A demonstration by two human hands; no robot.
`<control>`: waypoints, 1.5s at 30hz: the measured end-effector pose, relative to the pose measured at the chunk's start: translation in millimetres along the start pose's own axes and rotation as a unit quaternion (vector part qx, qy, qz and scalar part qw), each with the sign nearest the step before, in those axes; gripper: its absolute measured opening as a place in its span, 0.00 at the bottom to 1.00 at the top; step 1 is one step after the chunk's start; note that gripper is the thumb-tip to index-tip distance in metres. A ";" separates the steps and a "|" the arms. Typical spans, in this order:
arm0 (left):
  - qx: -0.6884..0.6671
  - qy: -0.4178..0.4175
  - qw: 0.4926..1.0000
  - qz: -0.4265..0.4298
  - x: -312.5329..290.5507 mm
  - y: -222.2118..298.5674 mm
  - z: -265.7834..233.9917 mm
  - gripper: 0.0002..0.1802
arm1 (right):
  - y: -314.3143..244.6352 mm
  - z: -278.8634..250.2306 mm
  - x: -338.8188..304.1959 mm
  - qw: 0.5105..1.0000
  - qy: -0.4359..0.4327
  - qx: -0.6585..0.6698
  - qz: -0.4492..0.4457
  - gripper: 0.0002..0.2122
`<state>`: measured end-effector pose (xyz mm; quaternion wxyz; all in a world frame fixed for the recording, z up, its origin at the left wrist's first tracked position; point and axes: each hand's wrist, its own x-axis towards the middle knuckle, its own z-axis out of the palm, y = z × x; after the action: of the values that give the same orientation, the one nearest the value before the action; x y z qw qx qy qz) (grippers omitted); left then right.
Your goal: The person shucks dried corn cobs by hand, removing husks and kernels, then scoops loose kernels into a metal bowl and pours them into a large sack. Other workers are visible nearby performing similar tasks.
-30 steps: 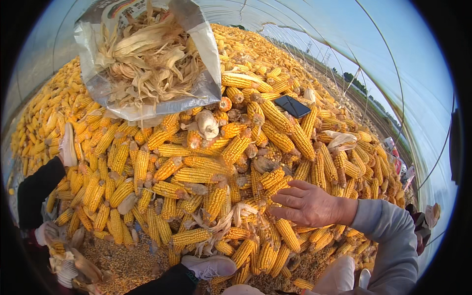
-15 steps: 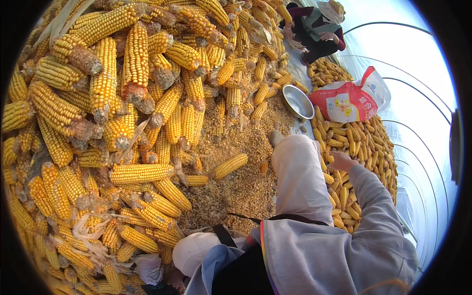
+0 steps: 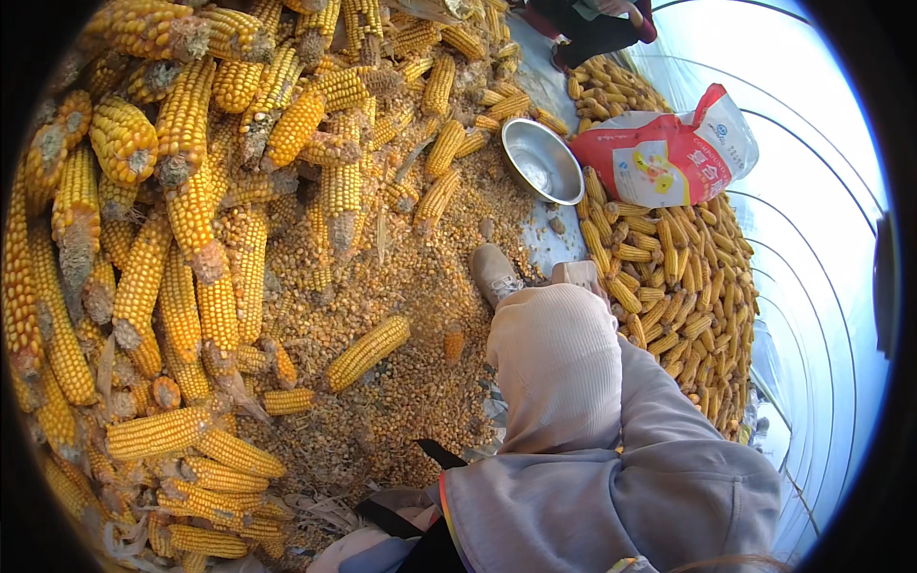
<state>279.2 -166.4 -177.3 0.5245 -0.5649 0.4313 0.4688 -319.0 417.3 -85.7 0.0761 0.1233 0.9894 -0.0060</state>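
Broadly, corn cobs (image 3: 179,306) heap along the left edge, and a second cob pile (image 3: 683,334) lies right, near the curved plastic wall (image 3: 821,277). Between them, a low strip of loose kernels (image 3: 315,430) offers room around a shoe (image 3: 492,267). A metal basin (image 3: 542,158) sits beside a red-and-white bag (image 3: 659,158). The grey right sleeve (image 3: 659,392) disappears behind the knee (image 3: 559,353), hiding the right hand; its fingers' state cannot be told, nor the out-of-view left hand's. Another person (image 3: 597,38) is cut off above.

Corn ears (image 3: 368,353), kernels (image 3: 420,286) on floor (image 3: 556,246)
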 end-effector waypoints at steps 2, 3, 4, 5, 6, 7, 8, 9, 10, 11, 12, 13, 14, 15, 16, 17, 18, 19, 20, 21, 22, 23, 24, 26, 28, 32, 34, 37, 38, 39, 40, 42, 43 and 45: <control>-0.004 -0.001 1.000 -0.019 -5.8 7.6 8.0 0.22 | -14.5 -16.2 12.6 0.997 0.073 0.005 0.009 0.29; -0.007 -0.002 1.000 -0.029 -9.4 9.9 11.6 0.22 | -20.9 -31.0 19.7 0.999 0.036 0.000 0.032 0.29; -0.009 -0.005 0.999 -0.039 -13.4 11.1 15.1 0.22 | -28.6 -40.4 22.9 0.998 0.014 -0.054 -0.017 0.29; -0.014 -0.007 0.999 -0.049 -18.5 10.6 18.2 0.22 | -37.4 -47.9 27.9 0.992 -0.005 -0.106 -0.064 0.30; -0.017 -0.009 0.998 -0.060 -23.8 9.6 21.4 0.22 | -47.2 -51.9 34.1 0.979 -0.018 -0.152 -0.135 0.31; -0.022 -0.010 0.997 -0.074 -30.7 6.8 24.6 0.22 | -56.4 -53.0 40.6 0.948 -0.012 -0.215 -0.236 0.32; -0.026 -0.016 0.996 -0.088 -37.4 4.4 28.2 0.22 | -63.9 -56.5 52.1 0.942 -0.097 -0.199 -0.252 0.32; -0.028 -0.022 0.994 -0.102 -45.5 1.6 31.5 0.22 | -73.0 -59.4 70.0 0.926 -0.184 -0.179 -0.277 0.33; -0.029 -0.026 0.993 -0.114 -53.4 0.0 35.5 0.22 | -81.5 -59.2 86.9 0.903 -0.266 -0.177 -0.286 0.33; -0.034 -0.030 0.992 -0.118 -61.4 -0.7 39.2 0.22 | -87.7 -60.7 101.7 0.862 -0.347 -0.214 -0.301 0.32; -0.035 -0.038 0.991 -0.127 -69.1 0.3 44.0 0.22 | -91.4 -63.1 113.7 0.840 -0.398 -0.213 -0.301 0.31; -0.003 -0.050 0.990 -0.133 -75.1 4.0 48.1 0.22 | -94.5 -64.6 124.1 0.819 -0.453 -0.207 -0.286 0.31; -0.054 -0.036 0.988 -0.143 -81.2 9.4 53.0 0.22 | -97.6 -66.2 132.4 0.799 -0.496 -0.198 -0.278 0.31; -0.094 -0.018 0.985 -0.140 -85.1 17.5 58.2 0.23 | -101.4 -65.6 138.2 0.783 -0.531 -0.210 -0.248 0.32; -0.125 -0.021 0.984 -0.122 -89.3 27.0 62.9 0.23 | -105.6 -65.9 141.9 0.767 -0.559 -0.220 -0.225 0.33; -0.120 -0.008 0.987 -0.110 -93.1 38.0 68.7 0.25 | -112.7 -65.5 147.1 0.757 -0.579 -0.218 -0.211 0.33; -0.125 -0.004 0.989 -0.078 -96.8 49.8 75.2 0.28 | -119.0 -65.5 148.1 0.742 -0.589 -0.240 -0.214 0.32; -0.136 -0.003 0.988 -0.067 -100.8 61.6 82.0 0.28 | -127.7 -65.9 151.7 0.718 -0.604 -0.267 -0.220 0.32; -0.145 -0.004 0.988 -0.058 -105.3 73.2 89.1 0.28 | -136.3 -66.9 154.1 0.703 -0.611 -0.289 -0.222 0.31; -0.151 0.006 0.987 -0.061 -110.5 84.4 97.6 0.28 | -146.6 -67.4 158.2 0.683 -0.619 -0.308 -0.235 0.30; -0.153 0.012 0.988 -0.015 -116.2 94.7 106.5 0.27 | -157.8 -66.8 162.8 0.671 -0.622 -0.317 -0.249 0.30; -0.150 0.028 0.988 0.016 -123.6 103.7 116.0 0.26 | -167.4 -67.0 164.5 0.655 -0.630 -0.327 -0.259 0.29; -0.146 0.047 0.987 0.046 -131.9 111.5 124.2 0.25 | -178.3 -67.1 168.2 0.642 -0.635 -0.333 -0.271 0.29; -0.186 0.062 0.979 0.065 -145.7 129.0 139.1 0.24 | -199.5 -67.8 172.6 0.617 -0.641 -0.344 -0.299 0.28; -0.200 0.064 0.973 0.096 -158.5 148.2 150.2 0.24 | -220.6 -70.6 172.8 0.589 -0.644 -0.355 -0.334 0.27; 0.010 0.228 0.945 0.236 -182.5 193.2 164.5 0.27 | -272.6 -74.5 166.6 0.512 -0.627 -0.374 -0.452 0.24; -0.104 0.261 0.921 0.270 -198.3 214.7 175.5 0.28 | -304.5 -71.0 164.4 0.487 -0.586 -0.353 -0.543 0.23; -0.184 0.296 0.884 0.311 -229.8 239.3 190.1 0.28 | -357.7 -50.4 164.4 0.562 -0.354 -0.075 -0.744 0.27; -0.107 0.311 0.897 0.296 -243.5 244.4 194.6 0.27 | -373.9 -44.8 166.6 0.555 -0.270 -0.039 -0.786 0.26; -0.036 0.323 0.900 0.291 -255.0 251.2 197.5 0.27 | -384.8 -36.1 160.7 0.537 -0.140 -0.038 -0.831 0.26; 0.025 0.335 0.904 0.264 -268.1 257.2 201.4 0.26 | -390.2 -30.5 154.5 0.548 -0.117 -0.091 -0.823 0.26; 0.099 0.373 0.875 0.293 -293.1 271.1 210.0 0.26 | -392.8 -15.2 130.9 0.546 -0.082 -0.167 -0.817 0.25; 0.076 0.380 0.872 0.299 -305.2 278.2 212.9 0.26 | -387.3 -9.6 120.2 0.582 -0.065 -0.166 -0.794 0.26; 0.085 0.420 0.848 0.312 -327.1 292.6 215.2 0.27 | -373.2 0.9 105.5 0.658 -0.154 -0.193 -0.711 0.24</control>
<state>-85.6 23.9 86.6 0.1651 -0.4971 0.8019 0.2872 -511.3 81.1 -105.1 0.2222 -0.6384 0.7281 0.1136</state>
